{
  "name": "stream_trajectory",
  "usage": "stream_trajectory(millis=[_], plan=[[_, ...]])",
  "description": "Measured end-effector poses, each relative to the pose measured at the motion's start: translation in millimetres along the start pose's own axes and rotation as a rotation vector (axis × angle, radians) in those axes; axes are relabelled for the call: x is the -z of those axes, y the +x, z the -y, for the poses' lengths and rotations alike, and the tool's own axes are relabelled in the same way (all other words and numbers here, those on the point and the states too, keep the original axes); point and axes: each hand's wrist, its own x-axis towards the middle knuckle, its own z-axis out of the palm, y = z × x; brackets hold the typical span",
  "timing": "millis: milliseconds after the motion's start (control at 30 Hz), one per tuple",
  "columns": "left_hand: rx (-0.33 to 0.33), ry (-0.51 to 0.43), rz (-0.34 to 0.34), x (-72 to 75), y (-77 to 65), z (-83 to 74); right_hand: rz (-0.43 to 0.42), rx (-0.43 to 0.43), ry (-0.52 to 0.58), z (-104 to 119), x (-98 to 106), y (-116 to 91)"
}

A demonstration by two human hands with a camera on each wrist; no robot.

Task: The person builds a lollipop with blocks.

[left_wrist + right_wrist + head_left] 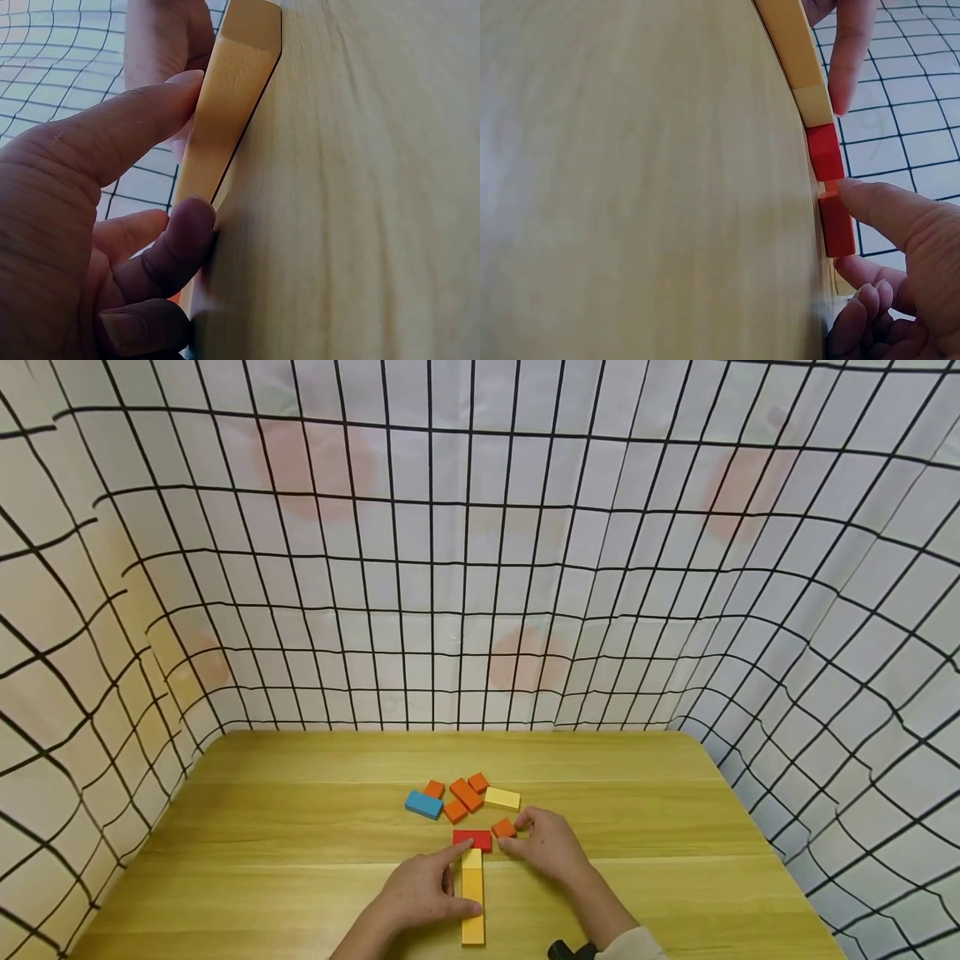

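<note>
My left hand (423, 887) lies over a row of flat blocks. Its thumb rests on a long orange-yellow block (472, 931), and the index finger stretches to the red block (459, 837). In the left wrist view its other fingers bend beside the long block (225, 112). A shorter pale yellow block (471, 858) sits between the long block and the red one, which lies crosswise. Right of the red block, my right hand (553, 847) pinches a small orange block (504, 828) between thumb and index finger. In the right wrist view this orange block (837, 229) stands close to the red block (825, 152).
Behind the hands lie a blue block (423, 805), several orange blocks (467, 795) and a pale yellow block (502, 798). Black netting (465, 560) over white sheeting rises around the wooden table (300, 827). A dark object (570, 950) shows at the right wrist.
</note>
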Motion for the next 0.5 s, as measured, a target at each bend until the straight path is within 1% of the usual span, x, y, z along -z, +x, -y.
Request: stream_trajectory(millis=[300, 500], plan=[[0.019, 0.007, 0.010, -0.6, 1.0, 2.2, 0.003, 0.052, 0.006, -3.2, 2.7, 2.2], [0.012, 0.023, 0.014, -0.2, 0.7, 2.2, 0.063, 0.111, 0.077, -4.4, 7.9, 4.9]])
